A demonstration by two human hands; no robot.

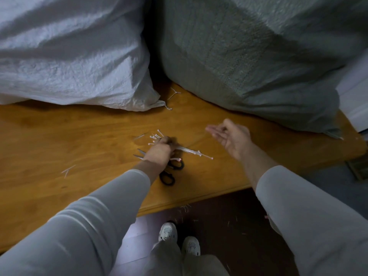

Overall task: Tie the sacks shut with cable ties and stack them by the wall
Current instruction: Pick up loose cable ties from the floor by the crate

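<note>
Two big woven sacks lie on a wooden table [59, 140]: a white sack [69, 52] at the left and a grey-green sack [249, 56] at the right. My left hand [159, 151] grips a bundle of white cable ties [191, 151] in the middle of the table, above black-handled scissors [169, 176]. My right hand [229, 134] hovers to the right of the bundle, palm up, fingers relaxed, holding nothing. A thin tie strand seems to run between the hands.
Cut tie scraps lie on the table near the sacks [174, 93] and at the left [67, 170]. The table's front edge [189, 200] runs just before my feet [179, 238]. More scraps litter the dark floor [229, 226].
</note>
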